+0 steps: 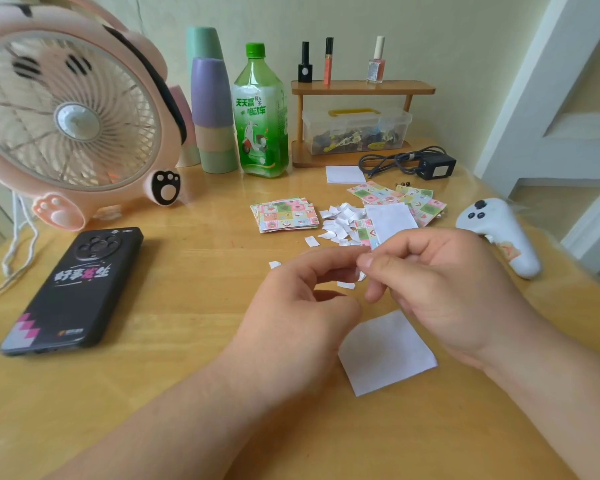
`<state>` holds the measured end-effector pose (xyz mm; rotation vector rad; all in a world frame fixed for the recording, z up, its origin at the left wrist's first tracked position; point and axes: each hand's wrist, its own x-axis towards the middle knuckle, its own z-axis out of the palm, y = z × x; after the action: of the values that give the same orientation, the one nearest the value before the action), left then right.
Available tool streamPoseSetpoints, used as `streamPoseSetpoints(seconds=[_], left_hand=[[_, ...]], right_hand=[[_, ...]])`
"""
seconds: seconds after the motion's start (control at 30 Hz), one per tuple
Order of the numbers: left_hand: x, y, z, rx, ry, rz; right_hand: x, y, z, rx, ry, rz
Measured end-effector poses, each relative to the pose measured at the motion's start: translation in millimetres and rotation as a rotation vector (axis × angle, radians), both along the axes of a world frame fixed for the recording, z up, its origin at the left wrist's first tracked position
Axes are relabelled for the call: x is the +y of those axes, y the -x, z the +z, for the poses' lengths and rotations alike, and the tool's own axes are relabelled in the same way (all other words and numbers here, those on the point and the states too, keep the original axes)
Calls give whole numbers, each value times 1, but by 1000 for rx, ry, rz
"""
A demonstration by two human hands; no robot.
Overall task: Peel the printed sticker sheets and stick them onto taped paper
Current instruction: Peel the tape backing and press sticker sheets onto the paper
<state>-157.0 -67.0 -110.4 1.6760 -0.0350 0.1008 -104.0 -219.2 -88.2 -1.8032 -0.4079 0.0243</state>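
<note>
My left hand (302,299) and my right hand (444,285) meet above the table's middle. My right hand pinches the lower edge of a printed sticker sheet (388,223), whose white back faces me. The fingertips of my left hand pinch at the same edge. A white square of paper (387,353) lies flat on the table just below my hands. A neat stack of printed sticker sheets (284,214) sits further back. More printed sheets (420,199) are fanned out at the right. A heap of small white backing scraps (340,220) lies between the two.
A black phone (73,289) lies at the left, before a pink fan (70,116). Stacked cups (212,98), a green bottle (260,112), a wooden shelf (361,88) over a clear box (357,129), and a black adapter (433,166) line the back. A white controller (499,230) rests at right.
</note>
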Motion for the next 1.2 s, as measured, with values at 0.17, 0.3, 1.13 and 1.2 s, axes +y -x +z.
streamPoseSetpoints(seconds=[0.17,0.3,1.13,1.2], left_hand=[[1,-1,0,8,-14,8],[2,-2,-1,14,-6,-12],[16,-19,6,212,579,262],[18,-20,6,208,574,272]], right_hand=[[0,-2,-2,33,-18,22],[1,-3,-4,38,-31,12],[2,-48,-30,-203,587,-179],[4,-45,-26,-266,641,-202]])
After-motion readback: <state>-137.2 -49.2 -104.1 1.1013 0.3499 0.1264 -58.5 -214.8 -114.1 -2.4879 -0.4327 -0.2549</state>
